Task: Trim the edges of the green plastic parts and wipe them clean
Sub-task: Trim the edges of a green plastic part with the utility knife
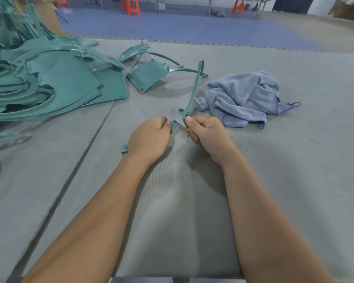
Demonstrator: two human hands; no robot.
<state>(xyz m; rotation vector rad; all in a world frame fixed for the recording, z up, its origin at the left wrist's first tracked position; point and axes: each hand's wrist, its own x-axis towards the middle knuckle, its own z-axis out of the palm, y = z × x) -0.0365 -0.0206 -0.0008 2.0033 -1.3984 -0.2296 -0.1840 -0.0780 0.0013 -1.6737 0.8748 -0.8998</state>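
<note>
A thin curved green plastic part [195, 88] rises from my hands toward the far side of the grey mat. My left hand [151, 137] grips its near end, and a bit of green shows below that wrist. My right hand [206, 133] holds a knife with a yellow handle; its grey blade [177, 117] lies against the part's edge between my two hands. A crumpled blue-grey cloth [245, 97] lies on the mat just right of the part.
A big heap of green plastic parts [49, 78] fills the left side. Two more green parts [149, 76] lie beyond my hands. The grey mat [294, 160] covers the floor, with blue flooring and orange stools [131, 5] far behind.
</note>
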